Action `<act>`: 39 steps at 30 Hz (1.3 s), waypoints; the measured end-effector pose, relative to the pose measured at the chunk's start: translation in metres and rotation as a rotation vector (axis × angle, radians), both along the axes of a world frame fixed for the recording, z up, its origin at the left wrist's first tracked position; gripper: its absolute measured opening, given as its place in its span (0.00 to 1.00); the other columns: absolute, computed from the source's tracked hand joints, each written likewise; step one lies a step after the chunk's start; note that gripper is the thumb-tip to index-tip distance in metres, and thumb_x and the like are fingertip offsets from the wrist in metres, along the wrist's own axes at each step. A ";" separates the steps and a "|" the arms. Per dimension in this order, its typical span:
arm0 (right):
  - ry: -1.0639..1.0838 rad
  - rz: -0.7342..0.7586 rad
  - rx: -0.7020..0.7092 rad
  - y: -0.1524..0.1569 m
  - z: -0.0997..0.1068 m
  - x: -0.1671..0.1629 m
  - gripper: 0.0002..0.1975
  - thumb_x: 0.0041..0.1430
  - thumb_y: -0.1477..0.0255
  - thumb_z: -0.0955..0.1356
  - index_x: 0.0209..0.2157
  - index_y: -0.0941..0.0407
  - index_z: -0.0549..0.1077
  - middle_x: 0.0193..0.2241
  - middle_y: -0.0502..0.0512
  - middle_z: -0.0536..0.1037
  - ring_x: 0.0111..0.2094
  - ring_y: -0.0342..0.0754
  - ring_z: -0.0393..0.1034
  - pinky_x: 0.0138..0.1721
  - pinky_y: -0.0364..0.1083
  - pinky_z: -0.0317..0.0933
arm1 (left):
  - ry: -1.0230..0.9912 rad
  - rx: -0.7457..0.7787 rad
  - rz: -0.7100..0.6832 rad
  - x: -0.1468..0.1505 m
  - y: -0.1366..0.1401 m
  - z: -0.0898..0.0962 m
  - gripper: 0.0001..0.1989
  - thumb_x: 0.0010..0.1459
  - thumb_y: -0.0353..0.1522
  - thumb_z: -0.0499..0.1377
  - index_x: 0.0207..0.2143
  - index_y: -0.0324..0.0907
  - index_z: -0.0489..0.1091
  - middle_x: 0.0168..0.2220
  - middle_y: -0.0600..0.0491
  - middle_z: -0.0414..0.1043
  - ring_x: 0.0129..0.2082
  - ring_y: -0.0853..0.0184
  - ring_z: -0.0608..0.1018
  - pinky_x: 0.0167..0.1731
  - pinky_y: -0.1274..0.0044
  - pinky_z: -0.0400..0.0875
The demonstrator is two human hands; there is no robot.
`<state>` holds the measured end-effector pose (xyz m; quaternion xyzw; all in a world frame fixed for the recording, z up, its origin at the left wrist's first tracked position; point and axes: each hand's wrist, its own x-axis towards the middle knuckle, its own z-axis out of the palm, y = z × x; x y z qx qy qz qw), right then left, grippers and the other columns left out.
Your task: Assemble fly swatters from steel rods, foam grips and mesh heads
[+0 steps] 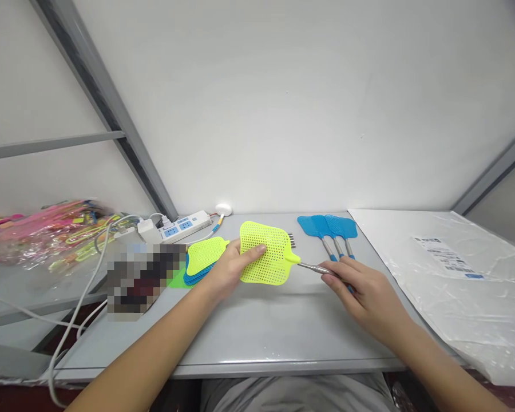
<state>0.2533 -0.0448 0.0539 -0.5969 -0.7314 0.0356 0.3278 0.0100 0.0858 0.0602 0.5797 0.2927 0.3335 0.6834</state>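
Note:
My left hand (230,268) grips a yellow-green perforated fly swatter head (266,260) by its left edge, thumb on the front face. In my right hand (364,292) is a slim silver metal handle (313,267) with a blue grip partly hidden by the fingers. The handle's tip meets the neck of the swatter head; whether it sits inside cannot be made out. Thin metal prongs (292,240) show behind the head's right edge. Left of my left hand lies a stack of loose heads, a yellow one (206,254) above blue ones (193,278).
Several blue fly swatters (328,226) with metal handles lie at the back of the grey table (257,337). White plastic wrapping (450,274) covers the right side. A power strip (186,226) with cables, a blurred-out item (143,280) and bagged colourful goods (51,234) are at left.

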 end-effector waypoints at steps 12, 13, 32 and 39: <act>-0.026 0.006 0.108 -0.002 0.002 0.002 0.13 0.69 0.67 0.61 0.47 0.55 0.75 0.29 0.52 0.72 0.27 0.44 0.67 0.30 0.44 0.58 | -0.027 0.018 -0.013 -0.001 -0.001 0.005 0.20 0.54 0.41 0.66 0.45 0.37 0.75 0.45 0.42 0.79 0.40 0.56 0.82 0.37 0.71 0.76; -0.040 0.006 0.107 -0.002 0.002 0.002 0.14 0.69 0.67 0.61 0.47 0.55 0.75 0.29 0.52 0.72 0.28 0.44 0.67 0.30 0.44 0.58 | -0.020 0.020 -0.008 -0.001 -0.002 0.006 0.21 0.54 0.41 0.66 0.45 0.37 0.75 0.45 0.41 0.79 0.40 0.55 0.82 0.37 0.71 0.76; -0.579 -0.104 0.282 -0.008 0.007 0.002 0.12 0.70 0.68 0.61 0.42 0.55 0.76 0.25 0.51 0.73 0.26 0.46 0.65 0.28 0.47 0.46 | 0.104 0.207 -0.046 0.008 -0.006 -0.006 0.18 0.59 0.41 0.63 0.46 0.40 0.73 0.46 0.46 0.78 0.42 0.59 0.80 0.42 0.71 0.75; -0.532 -0.088 0.270 -0.011 0.006 -0.006 0.11 0.70 0.71 0.60 0.38 0.56 0.73 0.24 0.49 0.72 0.25 0.45 0.64 0.27 0.46 0.47 | 0.098 0.225 -0.051 0.006 -0.008 -0.002 0.19 0.58 0.42 0.63 0.48 0.40 0.73 0.45 0.46 0.78 0.42 0.58 0.80 0.40 0.72 0.75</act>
